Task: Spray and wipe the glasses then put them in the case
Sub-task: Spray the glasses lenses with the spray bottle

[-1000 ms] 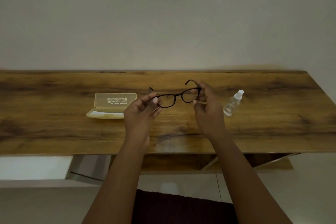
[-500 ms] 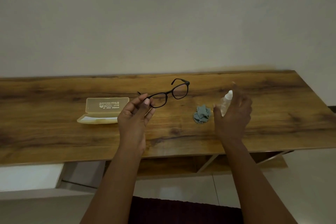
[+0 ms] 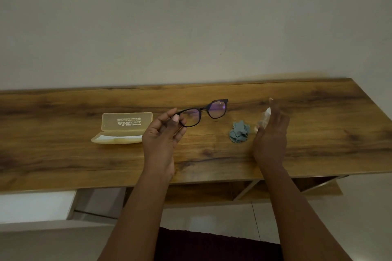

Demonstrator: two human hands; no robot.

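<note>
Head view: early stage. Left hand [image 3: 162, 133] pinches glasses [image 3: 202, 113] by one end, held above desk [image 3: 63, 154]. Right hand [image 3: 270, 131] at bottle [image 3: 264, 119]; grip or mere touch, cannot tell. No sign of spraying or wiping; cloth [image 3: 239, 134] lies crumpled, untouched. Case [image 3: 125, 128] open, awaiting glasses. Bottle mostly hidden behind right hand, blurred.

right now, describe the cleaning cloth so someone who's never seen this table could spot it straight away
On the long wooden table against the plain wall, look right of the centre, between the two hands. The cleaning cloth lies there crumpled, just left of the right hand at the spray bottle. It is the only soft, blue-grey thing; the case on the left is hard and yellowish.
</note>
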